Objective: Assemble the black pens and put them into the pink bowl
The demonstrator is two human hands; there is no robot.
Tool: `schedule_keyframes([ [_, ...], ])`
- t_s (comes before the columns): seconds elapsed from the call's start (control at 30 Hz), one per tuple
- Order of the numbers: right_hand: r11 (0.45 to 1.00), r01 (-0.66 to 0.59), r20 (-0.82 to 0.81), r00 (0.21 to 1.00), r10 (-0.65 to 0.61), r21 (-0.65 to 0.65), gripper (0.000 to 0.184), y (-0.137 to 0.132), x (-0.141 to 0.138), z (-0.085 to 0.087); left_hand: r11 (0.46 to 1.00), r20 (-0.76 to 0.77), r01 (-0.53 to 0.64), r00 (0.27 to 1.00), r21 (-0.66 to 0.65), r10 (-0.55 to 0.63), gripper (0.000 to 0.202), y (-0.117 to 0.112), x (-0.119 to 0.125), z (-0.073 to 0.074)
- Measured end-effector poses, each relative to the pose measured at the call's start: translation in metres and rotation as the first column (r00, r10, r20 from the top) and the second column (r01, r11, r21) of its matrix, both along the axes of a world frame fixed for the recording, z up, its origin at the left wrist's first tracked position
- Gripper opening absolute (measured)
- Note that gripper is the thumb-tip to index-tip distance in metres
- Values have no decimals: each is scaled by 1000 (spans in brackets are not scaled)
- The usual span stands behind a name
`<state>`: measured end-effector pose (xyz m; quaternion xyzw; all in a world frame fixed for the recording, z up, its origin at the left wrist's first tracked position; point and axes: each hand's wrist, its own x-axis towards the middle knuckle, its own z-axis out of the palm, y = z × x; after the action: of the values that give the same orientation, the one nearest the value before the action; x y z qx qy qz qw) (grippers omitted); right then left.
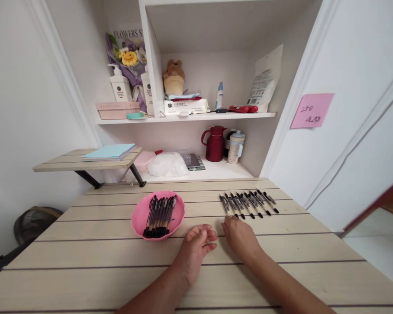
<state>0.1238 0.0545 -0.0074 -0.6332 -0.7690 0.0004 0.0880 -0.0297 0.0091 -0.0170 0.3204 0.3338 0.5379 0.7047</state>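
Note:
My left hand (196, 250) is held over the table, fingers loosely bent and apart, with nothing visible in it. My right hand (239, 237) is closed, its fingertips pointing down just below the left end of a row of black pens (245, 204). Whatever its fingers may pinch is hidden. Several pens lie slanted side by side in that row, with dark pieces at their near ends. To the left of my hands stands a pink scalloped bowl (138, 218), where a bundle of black-capped pens (160, 216) lies together.
A small raised shelf (62, 160) bearing blue paper (109, 151) stands at the back left. Behind the table are a red jug (215, 144), a speckled cup (236, 148) and a white plastic bag (168, 164). A pink note (312, 110) sticks to the right wall.

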Motion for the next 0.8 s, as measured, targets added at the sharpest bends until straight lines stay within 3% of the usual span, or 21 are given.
schedule_keyframes([
  [0.07,999,-42,-18,999,42,-25,23,-13,-3,-3,996,-234,-10,972,87,30,30,3,-7,11],
  [0.13,996,-80,-44,996,78,-43,22,-26,-8,-5,969,-504,-27,850,245,151,28,8,-20,27],
  [0.2,991,-127,-84,989,123,-46,22,-38,-15,-6,899,-724,17,599,438,342,28,15,-41,44],
  [0.27,982,-183,-132,975,176,-43,24,-49,-25,-4,844,-837,119,263,522,480,28,23,-65,56],
  [0.33,973,-225,-160,963,215,-49,26,-57,-35,-1,874,-881,163,-53,457,470,24,29,-88,62],
  [0.4,968,-244,-151,961,234,-55,26,-59,-43,4,917,-888,165,-235,364,395,20,32,-105,61],
  [0.5,978,-206,-83,976,203,-36,26,-50,-40,9,940,-881,178,-332,292,337,18,31,-119,54],
  [0.63,999,-43,11,999,43,-12,24,-22,-13,6,927,-866,202,-338,316,369,18,26,-123,49],
  [0.8,1000,-17,5,1000,17,-14,22,3,12,-5,929,-843,199,-394,310,366,20,29,-121,49],
])
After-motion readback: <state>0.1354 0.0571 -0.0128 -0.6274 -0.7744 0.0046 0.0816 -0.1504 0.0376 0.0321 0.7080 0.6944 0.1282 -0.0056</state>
